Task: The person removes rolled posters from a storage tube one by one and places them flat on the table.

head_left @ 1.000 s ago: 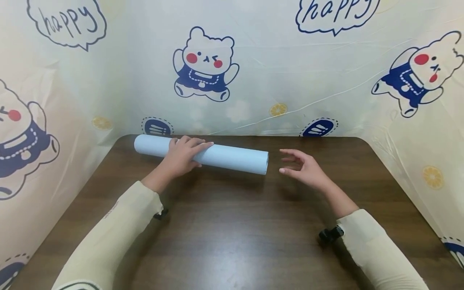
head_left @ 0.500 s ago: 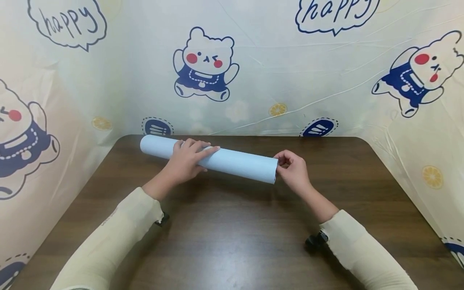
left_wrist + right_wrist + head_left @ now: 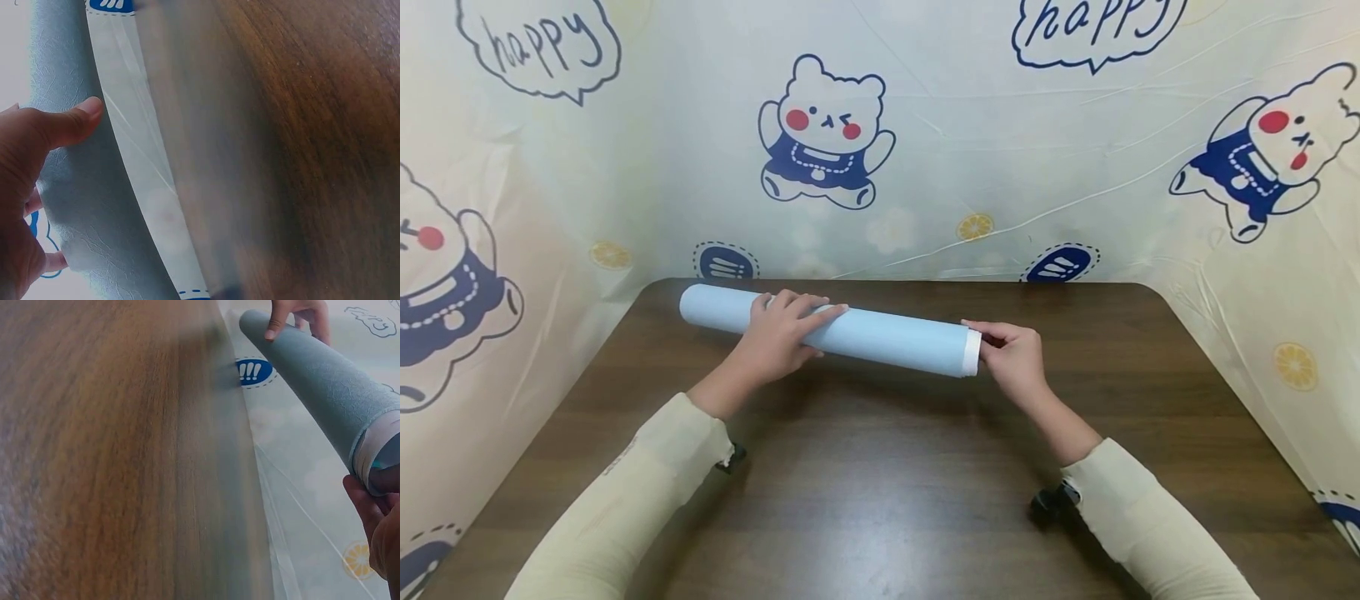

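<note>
A long roll of light blue, finely creased sheet [image 3: 895,340], resembling wallpaper, lies slantwise across the far part of the table, its right end nearer me. My left hand [image 3: 777,340] grips it around the middle from above; in the left wrist view the thumb [image 3: 87,109] presses one side while fingertips show at the other. From the right end sticks a short white inner edge [image 3: 972,354]. My right hand [image 3: 1015,357] pinches that edge, with some fingers inside the hollow end. The right wrist view shows the white layer [image 3: 375,437] curling inside the blue one.
Beneath the roll is a dark brown wooden table [image 3: 850,500] with rounded far corners. A pale cloth backdrop [image 3: 940,167] with cartoon bears encloses it at the back and sides. Small black devices [image 3: 1054,504] sit at both wrists.
My right hand has come in from the right to the roll's end and taken hold there. The white inner edge now protrudes. The roll shifted right, then slightly back left with my left hand.
</note>
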Demonstrator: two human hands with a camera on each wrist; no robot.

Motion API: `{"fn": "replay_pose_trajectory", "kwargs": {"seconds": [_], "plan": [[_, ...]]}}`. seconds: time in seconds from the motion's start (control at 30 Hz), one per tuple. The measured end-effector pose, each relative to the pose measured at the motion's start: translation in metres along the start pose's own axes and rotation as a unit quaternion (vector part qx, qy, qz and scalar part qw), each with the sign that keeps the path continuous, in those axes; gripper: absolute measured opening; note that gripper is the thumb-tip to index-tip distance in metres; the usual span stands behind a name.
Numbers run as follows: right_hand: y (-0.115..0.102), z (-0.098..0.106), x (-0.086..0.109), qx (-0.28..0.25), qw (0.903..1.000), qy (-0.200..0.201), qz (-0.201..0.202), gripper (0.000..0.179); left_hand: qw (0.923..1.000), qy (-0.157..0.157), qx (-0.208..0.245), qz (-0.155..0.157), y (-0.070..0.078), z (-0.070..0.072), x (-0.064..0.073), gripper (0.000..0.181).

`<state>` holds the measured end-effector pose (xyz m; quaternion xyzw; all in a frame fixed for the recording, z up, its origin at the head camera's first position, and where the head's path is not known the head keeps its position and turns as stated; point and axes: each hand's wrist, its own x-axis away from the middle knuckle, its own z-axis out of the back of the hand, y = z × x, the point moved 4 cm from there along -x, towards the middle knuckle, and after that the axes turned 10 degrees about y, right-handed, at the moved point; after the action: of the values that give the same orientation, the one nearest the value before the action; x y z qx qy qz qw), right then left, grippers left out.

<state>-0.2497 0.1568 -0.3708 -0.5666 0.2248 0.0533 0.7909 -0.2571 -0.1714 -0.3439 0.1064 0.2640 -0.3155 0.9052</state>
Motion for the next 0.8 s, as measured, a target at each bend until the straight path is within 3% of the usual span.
{"fn": "replay_pose_trajectory", "kwargs": {"seconds": [0.4, 0.6, 0.8], "plan": [[0.003, 0.013, -0.001, -0.03, 0.999, 0.026, -0.022, 0.015, 0.9999, 0.006, 0.003, 0.014, -0.006, 0.002, 0.006, 0.084], [0.015, 0.022, -0.004, -0.049, 0.9973, -0.021, -0.05, 0.018, 0.9997, 0.008, -0.01, 0.02, -0.011, 0.002, 0.014, 0.083], [0.018, 0.03, -0.005, -0.054, 0.996, -0.051, -0.049, 0.02, 0.9996, 0.016, -0.011, 0.02, -0.014, 0.006, 0.018, 0.085]]}}
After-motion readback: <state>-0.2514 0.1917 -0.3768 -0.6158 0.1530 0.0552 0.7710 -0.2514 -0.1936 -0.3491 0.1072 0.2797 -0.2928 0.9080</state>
